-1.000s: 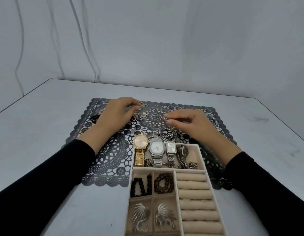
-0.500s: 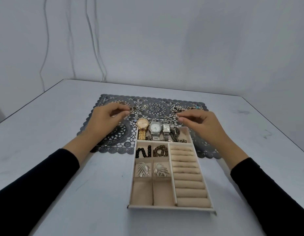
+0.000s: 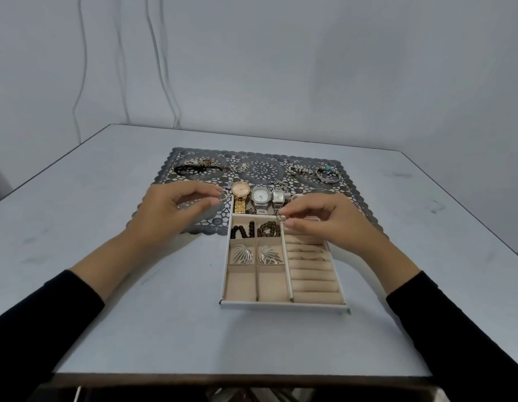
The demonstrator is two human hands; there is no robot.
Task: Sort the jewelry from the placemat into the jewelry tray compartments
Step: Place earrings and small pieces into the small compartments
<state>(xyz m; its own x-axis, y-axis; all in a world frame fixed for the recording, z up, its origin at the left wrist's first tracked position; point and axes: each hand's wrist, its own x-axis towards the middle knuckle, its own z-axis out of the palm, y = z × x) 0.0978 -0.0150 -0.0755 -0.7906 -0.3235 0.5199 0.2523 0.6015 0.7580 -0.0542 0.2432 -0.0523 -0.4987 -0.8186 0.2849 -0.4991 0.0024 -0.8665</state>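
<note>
From the head view, two hands work over a white jewelry tray with beige lining (image 3: 284,305), whose far end lies on a dark grey lace-cut placemat (image 3: 260,169).

The left hand (image 3: 176,211) pinches a small silvery piece (image 3: 223,194) between thumb and fingertips, just left of the tray's far corner; what kind it is cannot be told. The right hand (image 3: 330,220) pinches a small silver ring (image 3: 280,217) above the divider beside the padded ring rolls (image 3: 313,282), and it covers the farthest rolls and the right end of the watch compartment.

That far compartment holds three watches: a gold round watch (image 3: 240,190), a silver round-faced watch (image 3: 260,195) and a small square silver watch (image 3: 277,196). Two bead bracelets sit in the next two square compartments, one black (image 3: 242,230), one brown (image 3: 269,229). Two silver wing-shaped pieces (image 3: 244,254) (image 3: 269,255) fill the pair below.

On the placemat's far strip lie a black cord piece (image 3: 194,168), a pale beaded strand (image 3: 300,169) and silver bangles with a turquoise stone (image 3: 327,174). All rests on a pale grey table (image 3: 107,285) against a grey wall with thin hanging cables (image 3: 81,82).
</note>
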